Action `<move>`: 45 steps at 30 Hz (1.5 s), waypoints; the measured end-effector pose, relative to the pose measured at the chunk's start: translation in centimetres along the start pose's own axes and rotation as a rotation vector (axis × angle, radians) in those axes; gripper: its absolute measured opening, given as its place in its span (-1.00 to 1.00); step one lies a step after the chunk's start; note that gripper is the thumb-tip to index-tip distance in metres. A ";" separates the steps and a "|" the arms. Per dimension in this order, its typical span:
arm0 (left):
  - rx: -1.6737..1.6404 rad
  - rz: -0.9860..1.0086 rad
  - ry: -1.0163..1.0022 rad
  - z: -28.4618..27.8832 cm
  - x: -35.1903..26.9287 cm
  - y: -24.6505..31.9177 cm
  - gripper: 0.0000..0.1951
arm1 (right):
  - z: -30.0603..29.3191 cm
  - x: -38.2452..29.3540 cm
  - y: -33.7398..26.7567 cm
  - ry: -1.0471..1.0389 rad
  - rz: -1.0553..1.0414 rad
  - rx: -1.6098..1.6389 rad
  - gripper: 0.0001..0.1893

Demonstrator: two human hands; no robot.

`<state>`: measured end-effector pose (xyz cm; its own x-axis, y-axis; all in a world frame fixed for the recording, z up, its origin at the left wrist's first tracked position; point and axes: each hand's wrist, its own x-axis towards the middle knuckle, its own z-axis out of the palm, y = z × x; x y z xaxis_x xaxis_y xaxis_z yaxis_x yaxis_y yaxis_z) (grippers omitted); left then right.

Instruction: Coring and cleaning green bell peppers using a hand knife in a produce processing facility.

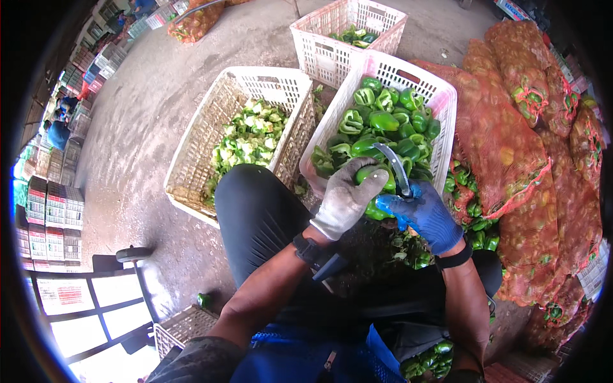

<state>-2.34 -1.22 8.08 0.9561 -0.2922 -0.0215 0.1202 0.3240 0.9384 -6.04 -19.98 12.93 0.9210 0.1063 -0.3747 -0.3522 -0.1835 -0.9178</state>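
Observation:
My left hand (349,196), in a grey-white glove, grips a green bell pepper (362,175) over the near edge of a white plastic crate (445,103). My right hand (428,215), in a blue glove, is closed on a knife with a curved blade (396,165). The blade rises beside the held pepper, its tip pointing away from me and to the left. Another green pepper (376,210) shows just below my right thumb; whether it is held is unclear. Whole and cut-open green peppers (383,120) fill much of the crate.
Left stands a dirty crate (191,158) with pale-green pepper cores (251,129). A third crate (313,52) behind holds pepper pieces. Red mesh sacks (498,129) of peppers are piled at right, with loose peppers (479,237) below. A wheeled metal frame (98,311) stands lower left.

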 end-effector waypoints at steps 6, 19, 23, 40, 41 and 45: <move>0.037 0.051 0.064 0.6 0.2 0.3 -0.59 | 0.4 -0.4 -0.1 0.056 -0.145 -0.147 -0.61; -0.181 -0.186 0.248 -0.2 0.8 -1.2 -0.64 | 3.7 -0.3 -0.9 0.365 -0.228 0.249 -0.74; -0.159 -0.146 0.242 -0.3 1.0 -1.5 -0.55 | 1.1 0.7 -1.4 0.203 -0.080 0.488 -0.60; -0.095 -0.146 0.300 -0.5 6.0 1.6 -0.51 | -3.4 -0.5 1.4 0.413 0.027 0.658 -0.61; -0.126 -0.182 0.267 -0.7 4.6 0.8 -0.52 | -3.1 -0.2 1.5 0.397 0.030 0.638 -0.61; -0.107 -0.250 0.020 -0.2 -1.5 -0.9 -0.66 | -3.2 0.1 2.2 0.372 0.099 0.501 -0.63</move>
<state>-3.78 -0.85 7.21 0.8983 -0.3575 -0.2555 0.3793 0.3376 0.8615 -6.15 -23.47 11.27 0.8445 -0.2516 -0.4727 -0.3905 0.3147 -0.8651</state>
